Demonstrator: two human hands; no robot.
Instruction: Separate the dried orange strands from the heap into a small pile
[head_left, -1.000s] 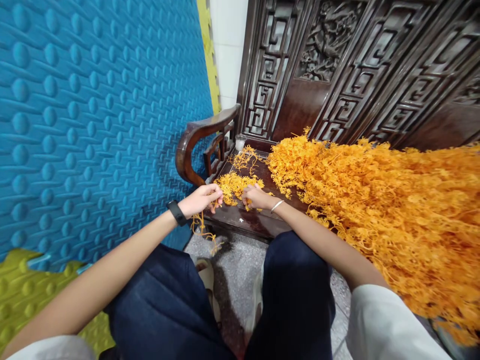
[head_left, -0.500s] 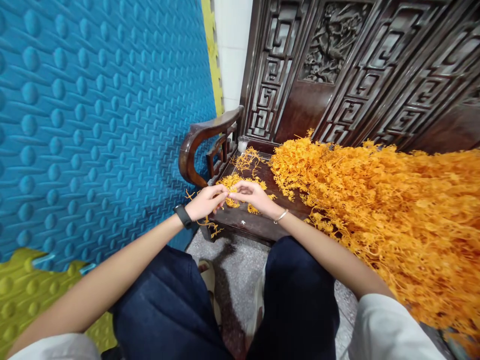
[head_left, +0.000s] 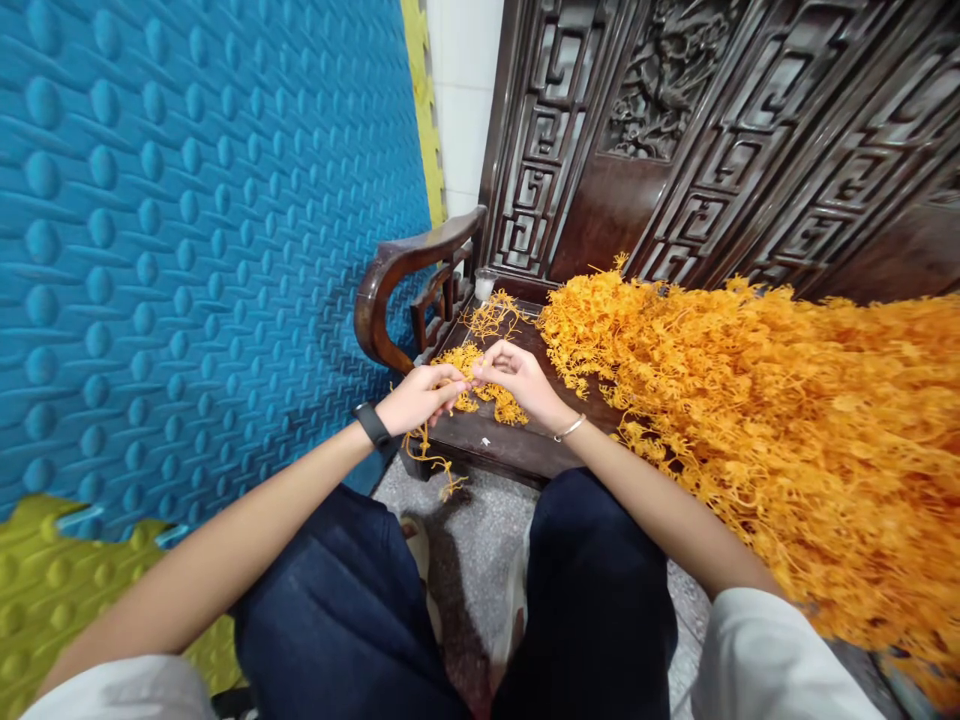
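My left hand (head_left: 421, 396) is closed on an orange plastic flower stem (head_left: 429, 460), whose thin branches dangle below it past the bench edge. Fingertip to fingertip with it, my right hand (head_left: 517, 378) pinches at something small and orange; the piece between the fingers is mostly hidden. Under both hands, small orange flower heads (head_left: 506, 405) lie loose on the dark wooden bench seat (head_left: 495, 445). Behind them rests a little tangle of bare orange stems (head_left: 493, 314).
A large heap of orange artificial flowers (head_left: 787, 400) covers the bench to the right. The curved armrest (head_left: 375, 300) rises at the left, beside a blue foam mat (head_left: 187, 250). A small clear cup (head_left: 484, 284) stands at the back corner, before the carved backrest (head_left: 607, 215).
My hands have shifted slightly right, with the right hand's fingers raised a little. The stem hanging from my left hand has swung right and lower.
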